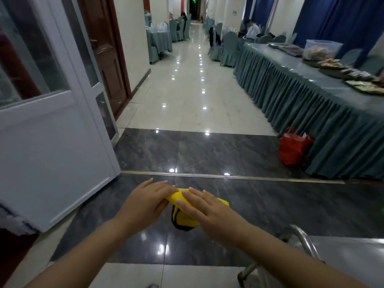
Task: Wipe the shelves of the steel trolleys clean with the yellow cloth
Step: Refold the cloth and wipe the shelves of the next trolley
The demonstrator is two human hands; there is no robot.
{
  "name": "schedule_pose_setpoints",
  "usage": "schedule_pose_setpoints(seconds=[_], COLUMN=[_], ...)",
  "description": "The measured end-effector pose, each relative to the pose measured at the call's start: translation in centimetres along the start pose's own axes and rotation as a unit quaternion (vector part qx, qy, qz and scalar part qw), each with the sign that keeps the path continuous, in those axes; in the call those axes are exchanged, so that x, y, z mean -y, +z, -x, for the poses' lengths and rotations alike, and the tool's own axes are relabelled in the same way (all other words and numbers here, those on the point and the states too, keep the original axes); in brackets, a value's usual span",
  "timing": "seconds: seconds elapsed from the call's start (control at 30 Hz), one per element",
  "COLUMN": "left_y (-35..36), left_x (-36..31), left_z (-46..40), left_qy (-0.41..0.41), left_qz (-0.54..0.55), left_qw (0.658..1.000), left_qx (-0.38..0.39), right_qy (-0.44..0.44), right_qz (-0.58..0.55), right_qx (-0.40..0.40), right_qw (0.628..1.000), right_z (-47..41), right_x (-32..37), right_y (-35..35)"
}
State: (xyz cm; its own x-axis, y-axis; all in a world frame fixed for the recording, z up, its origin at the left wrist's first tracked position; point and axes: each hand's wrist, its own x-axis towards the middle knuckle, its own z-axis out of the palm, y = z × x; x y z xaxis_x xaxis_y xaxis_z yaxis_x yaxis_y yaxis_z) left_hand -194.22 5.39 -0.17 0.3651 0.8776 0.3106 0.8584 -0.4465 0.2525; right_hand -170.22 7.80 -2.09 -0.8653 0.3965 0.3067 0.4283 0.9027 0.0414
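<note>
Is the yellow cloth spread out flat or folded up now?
Folded up: the yellow cloth is a bunched bundle between the left hand and right hand.

Both forearms bare, no sleeves showing; fingers [193,193] have pale, longish nails.
</note>
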Motion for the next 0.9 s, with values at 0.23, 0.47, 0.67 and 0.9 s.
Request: schedule_pose_setpoints(seconds=[0.23,0.47,0.67,0.9], left_y=[3.4,9.3,16.6,22.4], left_x=[8.4,8.3,6.2,3.0], left_z=[-18.1,-34.8,-47.9,-61.4], left_qy=[0.073,0.121,0.17,0.149], left_qz=[0.066,0.202,0.235,0.306], left_qw=[0.989,0.954,0.931,0.893], left_qx=[0.108,0.185,0.222,0.293], right_qy=[0.278,0.495,0.599,0.686], right_qz=[-0.071,-0.204,-0.21,-0.175], right_qx=[0.066,0.036,-0.001,-0.107], right_qw=[0.956,0.844,0.773,0.698], right_z=[-5.7,-5.1,-0.9,2.9], right_x=[-10.9,-20.5,-32.5,-44.7], right_y=[3.9,3.1,2.9,0.9])
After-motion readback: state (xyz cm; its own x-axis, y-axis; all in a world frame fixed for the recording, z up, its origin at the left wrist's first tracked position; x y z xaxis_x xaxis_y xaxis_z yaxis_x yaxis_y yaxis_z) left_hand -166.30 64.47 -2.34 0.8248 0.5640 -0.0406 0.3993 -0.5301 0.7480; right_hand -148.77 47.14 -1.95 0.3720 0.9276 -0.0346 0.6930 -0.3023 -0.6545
